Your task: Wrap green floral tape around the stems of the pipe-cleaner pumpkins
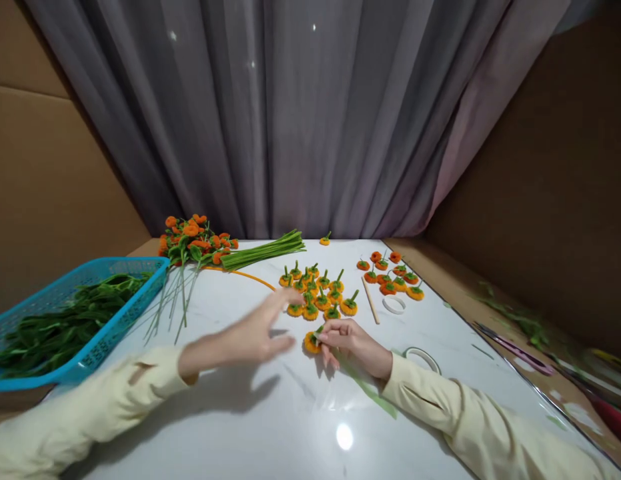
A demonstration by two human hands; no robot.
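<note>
My right hand (359,348) pinches an orange-yellow fuzzy flower head (311,343) by its short green stem, just above the white table (270,427). A strip of light green tape (373,392) trails from beneath that hand toward the right sleeve. My left hand (255,333), slightly blurred, is held over the table with thumb and fingers apart and nothing in it. Its fingertips overlap the near left edge of a cluster of similar yellow flower heads (322,302) with green stems; whether they touch cannot be seen.
At left stands a blue basket (163,267) of green leaves. Behind it lie finished-looking orange flowers (191,230) and green stems (265,250). Darker orange flower heads (388,288), a wooden stick (370,301) and a white ring (393,305) lie right; pink-handled scissors (525,357) lie beyond.
</note>
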